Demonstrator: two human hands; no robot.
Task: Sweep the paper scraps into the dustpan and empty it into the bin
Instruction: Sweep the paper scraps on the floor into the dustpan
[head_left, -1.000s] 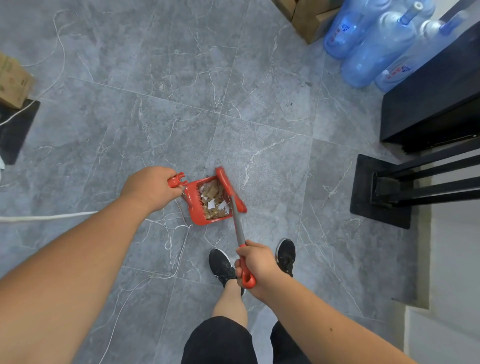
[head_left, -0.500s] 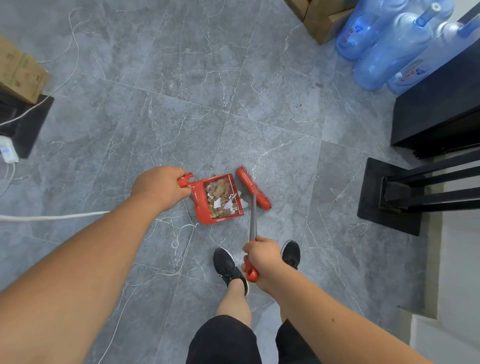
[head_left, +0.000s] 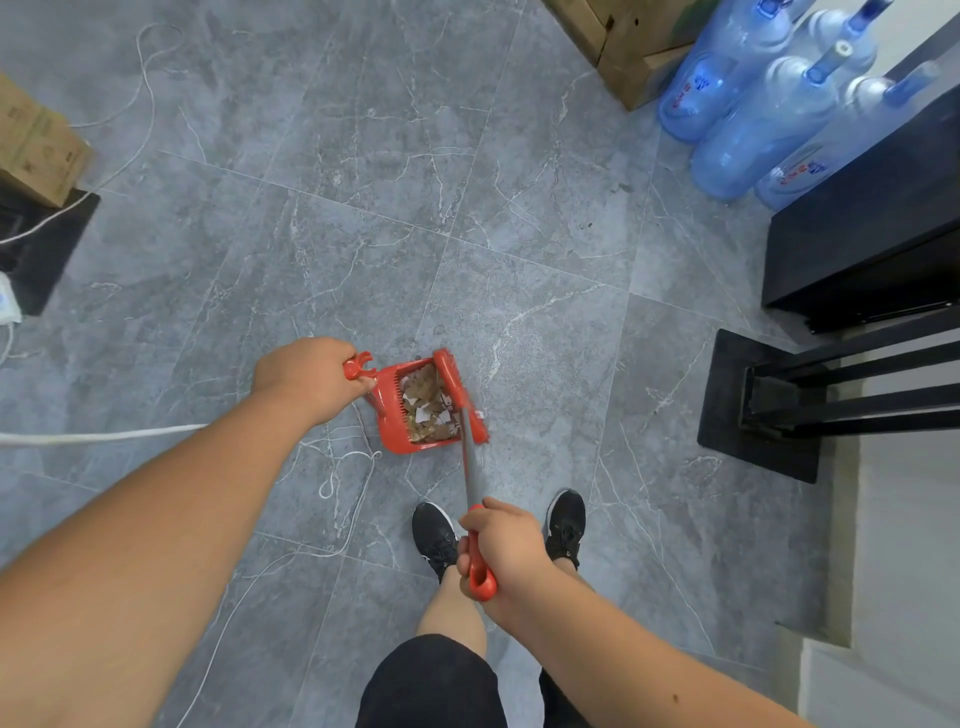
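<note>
A red dustpan (head_left: 390, 422) stands on the grey tiled floor, its mouth facing right. Brown and white paper scraps (head_left: 428, 410) lie heaped inside it. My left hand (head_left: 306, 375) grips the top of the dustpan's handle. My right hand (head_left: 501, 545) is closed around the red grip of a broom (head_left: 470, 457) with a grey shaft. The broom's red head (head_left: 460, 392) lies across the dustpan's open edge, touching the scraps. A small white scrap (head_left: 479, 414) shows just right of the broom head. No bin is in view.
Thin white cord (head_left: 343, 486) loops on the floor below the dustpan, and a thicker white cable (head_left: 104, 435) runs left. My black shoes (head_left: 436, 535) stand below. Blue water bottles (head_left: 753, 104), cardboard boxes (head_left: 623, 47), and a black stand base (head_left: 763, 410) line the right side.
The broom head, which had swung away to the right half a second ago, has come back against the dustpan's mouth. My left hand still holds the dustpan in place.
</note>
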